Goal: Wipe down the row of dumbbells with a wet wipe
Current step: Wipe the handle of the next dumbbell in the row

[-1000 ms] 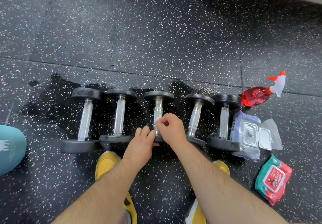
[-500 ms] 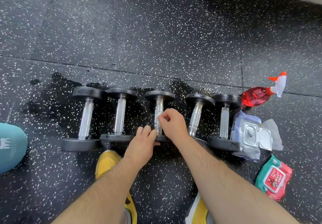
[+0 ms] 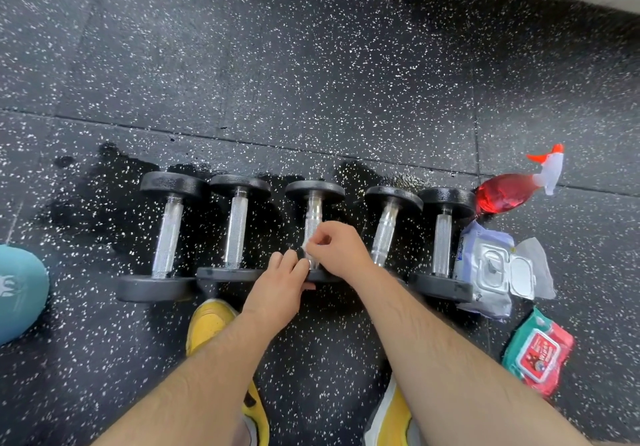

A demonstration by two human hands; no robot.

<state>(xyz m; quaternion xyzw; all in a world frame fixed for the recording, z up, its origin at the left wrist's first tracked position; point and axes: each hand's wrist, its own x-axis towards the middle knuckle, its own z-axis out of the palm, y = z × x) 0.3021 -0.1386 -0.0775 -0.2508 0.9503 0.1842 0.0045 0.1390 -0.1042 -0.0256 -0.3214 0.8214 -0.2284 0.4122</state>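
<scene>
A: Where are the dumbbells?

B: Five lie side by side in a row on the speckled floor (image 3: 311, 64), over a wet patch. Both hands are at the middle dumbbell (image 3: 314, 210).

A: And the hands?

B: The right hand (image 3: 341, 255) has its fingers pinched on a small white wet wipe (image 3: 305, 248) pressed against the chrome handle. The left hand (image 3: 280, 288) rests on the near weight plate, fingers loosely curled, gripping nothing.

A: Anything else?

B: At the row's right end lie a red spray bottle (image 3: 502, 194), an open wipes pack (image 3: 491, 272), and a green-and-red pack (image 3: 536, 353).
</scene>
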